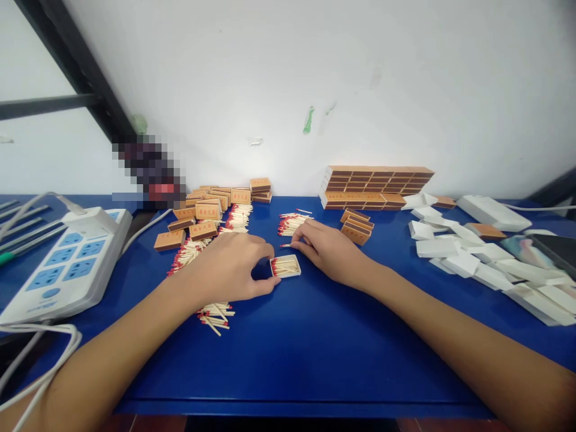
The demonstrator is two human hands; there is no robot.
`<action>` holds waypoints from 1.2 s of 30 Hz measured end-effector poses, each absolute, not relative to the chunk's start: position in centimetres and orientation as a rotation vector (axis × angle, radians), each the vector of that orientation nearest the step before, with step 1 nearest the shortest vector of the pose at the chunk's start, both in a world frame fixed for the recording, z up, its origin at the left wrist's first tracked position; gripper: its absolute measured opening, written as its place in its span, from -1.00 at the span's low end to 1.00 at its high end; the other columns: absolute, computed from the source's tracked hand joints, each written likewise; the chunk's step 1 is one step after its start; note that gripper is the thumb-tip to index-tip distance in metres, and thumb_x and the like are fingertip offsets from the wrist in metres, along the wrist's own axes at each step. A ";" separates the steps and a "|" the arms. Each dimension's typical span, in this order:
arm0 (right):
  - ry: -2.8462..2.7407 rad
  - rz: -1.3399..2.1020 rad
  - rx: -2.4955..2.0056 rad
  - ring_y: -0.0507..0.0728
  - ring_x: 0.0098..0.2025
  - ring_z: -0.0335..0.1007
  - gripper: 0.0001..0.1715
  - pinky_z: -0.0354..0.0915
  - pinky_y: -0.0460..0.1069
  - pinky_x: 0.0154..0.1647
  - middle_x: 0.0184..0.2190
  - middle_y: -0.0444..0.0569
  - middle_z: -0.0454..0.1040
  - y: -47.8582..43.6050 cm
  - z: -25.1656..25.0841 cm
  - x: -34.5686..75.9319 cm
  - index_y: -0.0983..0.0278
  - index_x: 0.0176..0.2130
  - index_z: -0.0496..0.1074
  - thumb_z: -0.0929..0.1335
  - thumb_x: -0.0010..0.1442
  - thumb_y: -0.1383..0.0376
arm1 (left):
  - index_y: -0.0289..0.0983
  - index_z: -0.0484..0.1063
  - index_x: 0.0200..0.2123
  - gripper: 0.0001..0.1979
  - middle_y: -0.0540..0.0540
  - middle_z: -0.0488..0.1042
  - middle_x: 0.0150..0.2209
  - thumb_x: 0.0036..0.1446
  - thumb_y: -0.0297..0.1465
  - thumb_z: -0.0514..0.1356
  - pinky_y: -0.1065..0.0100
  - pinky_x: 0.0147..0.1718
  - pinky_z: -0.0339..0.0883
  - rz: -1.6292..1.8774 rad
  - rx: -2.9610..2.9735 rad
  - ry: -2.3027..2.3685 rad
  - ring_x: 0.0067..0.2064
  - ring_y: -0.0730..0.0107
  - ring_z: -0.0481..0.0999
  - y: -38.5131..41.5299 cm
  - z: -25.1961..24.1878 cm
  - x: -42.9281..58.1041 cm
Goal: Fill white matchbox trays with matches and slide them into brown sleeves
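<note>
White wall (252, 72) stands behind a blue table (337, 348). Far left, a big power strip (67, 276) lies on the table, with a white plug (92, 221) in it, maybe kept to the side so it is out of the way. Next come brown matchboxes (207, 210) in a messy bunch, and a heap of loose matches (184, 255), close to the left hand (234, 264). That hand is curved like a C, with thumb and finger at the left end of a small white tray (290, 276), likely to keep it from sliding. The tray sits near the middle of the table, with matches lying in it, red tips to the left. Just beside it, the right hand (321, 246) has its fingertips pinched on one match (287, 245), seemingly because a match is so thin. Behind that hand is a small match pile (290, 224), easy to reach. More to the right, neat rows of boxes (373, 189) stand by the wall, perhaps stacked to save room. Farthest right, white trays (463, 264) lie all jumbled. Blue shows bare in front, and green stuff (308, 120) sticks to the wall.
</note>
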State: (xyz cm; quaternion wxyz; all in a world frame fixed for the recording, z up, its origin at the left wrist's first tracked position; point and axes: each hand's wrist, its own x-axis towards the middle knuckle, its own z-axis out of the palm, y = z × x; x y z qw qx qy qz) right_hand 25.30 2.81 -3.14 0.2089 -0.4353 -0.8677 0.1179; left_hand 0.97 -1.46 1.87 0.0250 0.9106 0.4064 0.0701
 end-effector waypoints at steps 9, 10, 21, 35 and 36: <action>-2.497 0.469 -1.086 0.10 -0.27 0.39 -0.89 0.22 -0.01 -0.27 -0.17 -0.03 0.49 -0.2 -1.0 25.2 0.22 -0.14 0.42 0.30 0.50 0.30 | -0.21 0.61 -0.25 -0.77 -0.04 0.58 -0.35 0.24 -0.17 0.30 0.28 -0.39 0.16 0.214 2.798 1.284 -0.35 0.28 0.51 -1.4 1.9 1.0; -2.513 0.483 -1.072 0.10 -0.27 0.40 -0.89 0.23 -0.01 -0.26 -0.16 -0.03 0.50 -0.5 -0.9 25.1 0.22 -0.13 0.41 0.29 0.50 0.30 | -0.22 0.61 -0.25 -0.76 -0.04 0.57 -0.35 0.24 -0.16 0.30 0.27 -0.40 0.16 0.210 2.800 1.285 -0.35 0.28 0.50 -1.4 1.8 1.0; -2.509 0.457 -1.035 0.07 -0.32 0.35 -0.90 0.20 -0.02 -0.30 -0.23 -0.05 0.48 -0.9 -1.3 25.1 0.23 -0.11 0.47 0.33 0.44 0.35 | -0.23 0.59 -0.28 -0.77 -0.04 0.57 -0.36 0.24 -0.18 0.29 0.28 -0.40 0.17 0.215 2.815 1.268 -0.36 0.29 0.51 -1.4 1.9 1.0; -2.521 0.531 -1.031 0.06 -0.33 0.31 -0.91 0.17 -0.02 -0.31 -0.30 -0.09 0.43 -0.7 -0.8 25.4 0.23 -0.17 0.50 0.36 0.40 0.35 | -0.22 0.59 -0.26 -0.75 -0.03 0.55 -0.37 0.26 -0.15 0.29 0.27 -0.38 0.17 0.203 2.821 1.265 -0.36 0.29 0.50 -1.5 1.7 1.0; -2.516 0.536 -1.034 0.06 -0.33 0.31 -0.92 0.17 -0.02 -0.31 -0.31 -0.09 0.43 -0.6 -0.8 25.4 0.23 -0.18 0.51 0.37 0.40 0.34 | -0.22 0.59 -0.26 -0.75 -0.03 0.56 -0.37 0.26 -0.15 0.29 0.27 -0.38 0.17 0.208 2.823 1.261 -0.36 0.28 0.51 -1.5 1.7 0.9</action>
